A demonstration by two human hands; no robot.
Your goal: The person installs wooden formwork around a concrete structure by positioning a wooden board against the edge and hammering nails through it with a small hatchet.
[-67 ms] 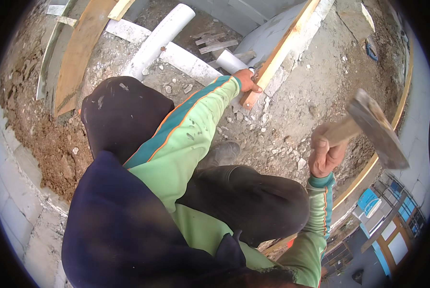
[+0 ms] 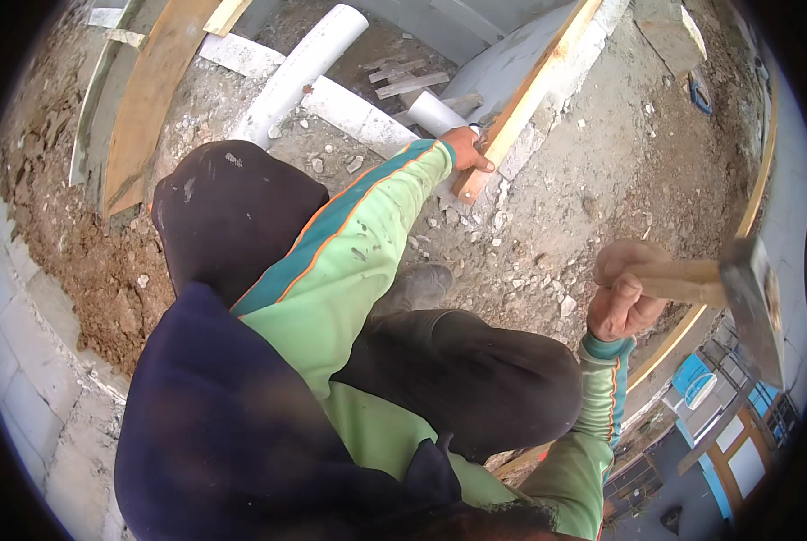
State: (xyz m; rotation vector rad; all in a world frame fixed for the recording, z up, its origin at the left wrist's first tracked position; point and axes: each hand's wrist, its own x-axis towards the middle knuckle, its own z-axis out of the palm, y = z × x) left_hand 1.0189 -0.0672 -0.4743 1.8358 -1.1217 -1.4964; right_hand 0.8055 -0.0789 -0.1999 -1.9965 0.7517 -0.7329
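In my right hand (image 2: 625, 293) is a hammer (image 2: 753, 307), its wooden handle wrapped by my fingers. The heavy metal head is raised off to the right, well away from the wood. My left hand (image 2: 465, 151) grips the near end of a long wooden plank (image 2: 531, 86), thumb on top and the other fingers mostly hidden at its left side. This plank stretches up and away along the edge of a block wall (image 2: 607, 16). A short white pipe (image 2: 435, 114) lies just left of my left hand.
A long white pipe (image 2: 302, 74) crosses a row of white blocks (image 2: 358, 117) at the upper left. Boards (image 2: 155, 104) stand farther left beside loose soil (image 2: 119, 288). Stone chips litter the ground by my boot (image 2: 421, 288). Another long timber (image 2: 669, 347) runs along the right.
My right hand has moved to the right with the hammer, and the hammer head has swung farther right and down. My left hand stays on the plank.
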